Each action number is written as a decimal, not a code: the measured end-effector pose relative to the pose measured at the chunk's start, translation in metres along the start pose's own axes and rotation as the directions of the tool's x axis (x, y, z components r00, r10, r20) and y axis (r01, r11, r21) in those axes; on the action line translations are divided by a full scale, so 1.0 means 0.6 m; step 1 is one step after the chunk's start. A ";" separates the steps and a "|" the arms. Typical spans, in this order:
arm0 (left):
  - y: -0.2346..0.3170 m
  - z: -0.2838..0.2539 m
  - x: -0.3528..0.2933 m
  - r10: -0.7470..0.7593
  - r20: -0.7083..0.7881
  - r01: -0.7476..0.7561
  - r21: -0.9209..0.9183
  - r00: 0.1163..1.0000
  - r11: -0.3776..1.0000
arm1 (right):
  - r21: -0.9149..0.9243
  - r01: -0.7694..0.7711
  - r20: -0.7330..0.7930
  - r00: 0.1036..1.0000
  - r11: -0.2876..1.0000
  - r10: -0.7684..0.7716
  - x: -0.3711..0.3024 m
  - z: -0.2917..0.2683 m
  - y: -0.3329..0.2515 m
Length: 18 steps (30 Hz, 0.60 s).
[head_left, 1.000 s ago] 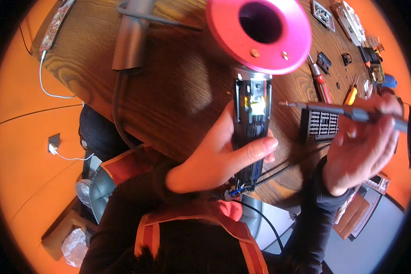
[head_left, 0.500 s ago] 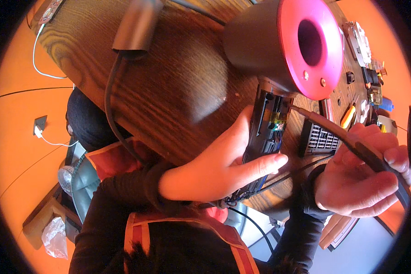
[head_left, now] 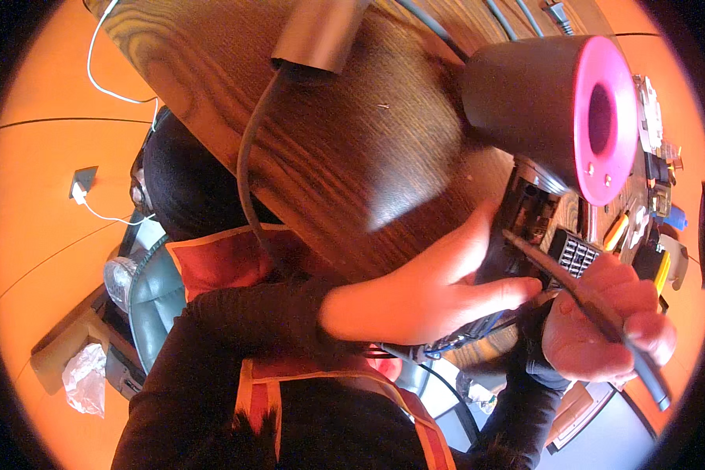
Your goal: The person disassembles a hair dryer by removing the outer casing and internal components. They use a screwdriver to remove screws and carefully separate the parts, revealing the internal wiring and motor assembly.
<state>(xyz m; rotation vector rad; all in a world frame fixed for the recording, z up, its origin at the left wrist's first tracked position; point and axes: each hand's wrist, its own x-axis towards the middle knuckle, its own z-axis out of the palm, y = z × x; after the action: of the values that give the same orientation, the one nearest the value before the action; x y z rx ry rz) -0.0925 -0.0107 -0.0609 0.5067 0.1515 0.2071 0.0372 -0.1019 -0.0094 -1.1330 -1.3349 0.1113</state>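
Observation:
A hair dryer [head_left: 521,102] with a dark grey head and a pink ring stands tilted over the table. Its handle [head_left: 536,205] is uncovered, with electronic parts and wires showing inside. My left hand [head_left: 423,301] wraps round this handle, thumb across the near side. Pinched in my right hand [head_left: 603,317] is a long, slim dark tool with a tapered tip [head_left: 552,270], perhaps tweezers. The tip is at the exposed side of the handle; whether it touches a part inside I cannot tell.
On the wooden table [head_left: 415,117] lies a brownish cylindrical cord housing [head_left: 321,35], its cable curving toward my left arm. Beyond my right hand are a black gridded box [head_left: 578,252], a yellow-handled tool [head_left: 616,233] and assorted small items. A green chair [head_left: 149,301] stands at left.
The hair dryer and both hands appear farther right as the view shifts. The tool's tip has gone from beside the handle's upper end to lower, over its exposed side.

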 end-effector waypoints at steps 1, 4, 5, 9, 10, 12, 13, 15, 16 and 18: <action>-0.003 -0.002 -0.001 0.017 0.003 -0.018 0.071 1.000 0.997 | 0.000 0.021 0.007 1.000 1.000 -0.021 -0.005 0.004 0.003; -0.018 -0.008 0.006 0.052 0.039 -0.059 0.195 0.998 0.979 | -0.044 0.083 0.051 0.995 0.996 -0.080 -0.012 0.023 0.007; -0.023 -0.009 0.007 0.027 0.020 -0.030 0.190 0.999 0.981 | -0.124 0.094 0.074 0.994 0.988 -0.085 -0.014 0.031 0.006; -0.032 -0.007 0.003 0.417 -0.003 -0.340 0.572 0.909 0.746 | -0.140 0.052 0.304 0.953 0.989 -0.007 -0.002 0.052 -0.004; -0.030 -0.006 0.003 0.439 -0.008 -0.358 0.567 0.898 0.742 | -0.185 -0.015 0.316 0.946 0.983 0.074 0.003 0.055 -0.009; -0.026 -0.004 -0.001 0.363 -0.032 -0.299 0.503 0.931 0.811 | -0.214 0.008 0.355 0.932 0.977 0.070 0.012 0.056 -0.011; -0.024 -0.003 -0.001 0.358 -0.033 -0.296 0.497 0.933 0.816 | -0.203 0.008 0.359 0.931 0.979 0.067 0.015 0.057 -0.012; -0.027 -0.005 0.012 0.467 -0.002 -0.375 0.594 0.884 0.712 | -0.227 -0.021 0.369 0.923 0.974 0.106 0.020 0.057 -0.015; -0.030 -0.004 0.018 0.422 -0.030 -0.345 0.525 0.906 0.778 | -0.151 -0.060 0.394 0.912 0.987 0.116 0.023 0.056 -0.013; -0.038 -0.003 0.026 0.298 -0.081 -0.248 0.375 0.951 0.893 | -0.186 0.014 0.420 0.905 0.983 0.066 0.024 0.055 -0.011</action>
<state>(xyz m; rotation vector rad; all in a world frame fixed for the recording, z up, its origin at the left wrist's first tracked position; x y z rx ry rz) -0.0742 -0.0255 -0.0752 0.8839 0.2547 0.4978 0.0119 -0.0769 -0.0003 -1.3338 -1.7457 0.2711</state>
